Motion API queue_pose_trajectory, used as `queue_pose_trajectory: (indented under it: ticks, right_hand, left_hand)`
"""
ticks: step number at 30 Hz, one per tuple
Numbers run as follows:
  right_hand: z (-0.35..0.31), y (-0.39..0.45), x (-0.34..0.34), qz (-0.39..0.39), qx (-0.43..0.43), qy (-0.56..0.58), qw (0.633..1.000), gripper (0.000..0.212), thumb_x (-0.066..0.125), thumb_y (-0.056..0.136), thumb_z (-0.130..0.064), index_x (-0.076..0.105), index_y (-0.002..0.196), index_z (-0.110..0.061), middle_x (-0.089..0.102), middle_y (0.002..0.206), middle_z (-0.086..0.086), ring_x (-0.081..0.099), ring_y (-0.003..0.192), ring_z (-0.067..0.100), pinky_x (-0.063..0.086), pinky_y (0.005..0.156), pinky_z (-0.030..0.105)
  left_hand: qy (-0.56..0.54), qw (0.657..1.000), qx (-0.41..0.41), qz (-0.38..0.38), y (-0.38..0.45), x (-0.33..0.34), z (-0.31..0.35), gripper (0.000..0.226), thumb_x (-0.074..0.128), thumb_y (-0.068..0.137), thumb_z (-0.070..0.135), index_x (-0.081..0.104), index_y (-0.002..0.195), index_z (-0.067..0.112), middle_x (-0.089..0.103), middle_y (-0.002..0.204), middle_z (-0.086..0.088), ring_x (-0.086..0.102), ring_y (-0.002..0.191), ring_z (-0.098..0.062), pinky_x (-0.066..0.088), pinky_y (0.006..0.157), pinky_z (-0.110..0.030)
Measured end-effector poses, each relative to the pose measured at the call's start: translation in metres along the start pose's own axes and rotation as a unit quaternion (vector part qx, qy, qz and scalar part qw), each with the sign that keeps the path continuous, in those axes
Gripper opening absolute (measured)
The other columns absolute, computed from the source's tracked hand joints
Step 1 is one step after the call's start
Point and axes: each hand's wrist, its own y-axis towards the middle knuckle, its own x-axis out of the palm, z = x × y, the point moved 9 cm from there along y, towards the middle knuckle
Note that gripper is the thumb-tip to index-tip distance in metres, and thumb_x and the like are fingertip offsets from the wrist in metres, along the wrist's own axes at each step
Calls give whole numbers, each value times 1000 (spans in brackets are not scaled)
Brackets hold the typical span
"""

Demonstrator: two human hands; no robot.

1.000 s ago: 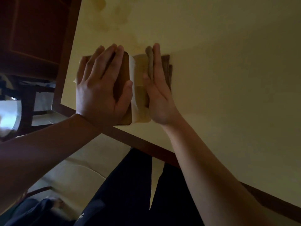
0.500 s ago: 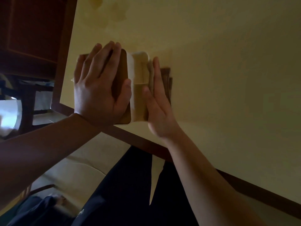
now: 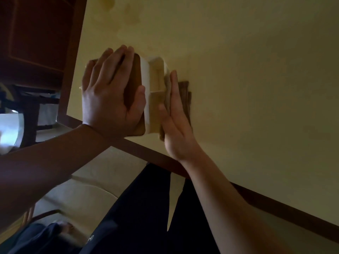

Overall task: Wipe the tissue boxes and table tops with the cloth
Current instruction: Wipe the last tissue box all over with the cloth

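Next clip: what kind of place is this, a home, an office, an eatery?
Probably a dining room or small eatery, though a home is possible. A cream table top with a dark wood edge carries a tissue box, dark wooden chairs stand past the corner, and a cushioned seat sits below.

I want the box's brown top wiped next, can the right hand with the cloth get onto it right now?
Probably not: the left hand lies flat over the tissue box top, while the right hand presses the cloth against its side.

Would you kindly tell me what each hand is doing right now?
Left hand: open, fingers straight, resting flat on the tissue box.
Right hand: open, straight fingers pressing the cloth against the box's side.
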Motion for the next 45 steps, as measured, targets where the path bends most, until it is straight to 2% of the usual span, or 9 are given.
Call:
queue_pose_trajectory:
  ticks: [5,11,15,22,29,35,39,42,45]
  right_hand:
    - [7,-32,3,24,0,-35,999,70,33,113,-20,-8,168,-9,-1,179,5,2,165,22,16,131,58]
    - [6,-13,3,43,-28,-42,998,67,31,113,-26,-4,168,-13,0,178,10,1,165,29,14,130,62]
    - [-3,27,-4,30,-37,-61,997,70,29,113,-36,-2,169,-6,3,178,12,4,165,27,12,131,62]
    - [-16,62,-12,-15,-49,-120,992,66,27,114,-30,-1,166,-2,6,177,16,2,165,25,10,133,56]
    - [-15,10,-11,-10,-30,-151,988,64,27,115,-26,-2,169,-8,3,179,7,8,165,18,22,131,54]
    - [3,-44,-2,3,-7,-155,988,67,30,111,-18,-4,168,-5,-5,179,6,-1,165,20,16,132,54]
    - [1,-41,-1,24,-15,-124,992,66,30,112,-17,-2,168,-4,-2,179,6,1,165,21,15,132,57]
    - [-1,-12,2,10,-17,-33,999,70,32,113,-24,-7,168,-6,3,178,8,7,165,25,17,130,60]
    - [-8,35,-9,11,25,14,1000,76,42,113,-19,-9,168,-9,5,178,7,10,164,19,18,133,50]
  left_hand:
    - [8,1000,-1,-4,0,2,0,66,44,102,45,41,157,10,44,159,-12,40,147,-34,29,121,-54]
    - [0,1000,8,1,1,2,-1,65,44,103,45,41,156,8,45,158,-14,41,146,-36,32,118,-58]
    - [-3,1000,-1,9,0,1,-4,65,42,103,46,42,155,7,46,157,-14,42,145,-36,32,117,-57]
    - [-7,1000,-17,15,1,0,-6,66,39,104,49,42,156,8,46,157,-13,43,145,-35,33,117,-57]
    - [-1,1000,-19,11,0,0,-4,65,42,102,45,42,156,8,46,157,-13,42,145,-34,33,117,-57]
    - [1,1000,18,-5,2,2,4,65,44,102,44,41,156,7,46,156,-14,42,144,-36,32,117,-58]
    - [-5,1000,27,-3,3,1,5,65,46,102,43,42,155,5,46,155,-16,43,144,-38,33,115,-60]
    - [-1,1000,27,0,2,2,4,65,45,102,44,43,155,5,47,155,-17,43,144,-38,34,115,-60]
    - [4,1000,26,-4,2,2,4,65,42,103,45,42,155,6,46,156,-15,42,145,-37,33,116,-59]
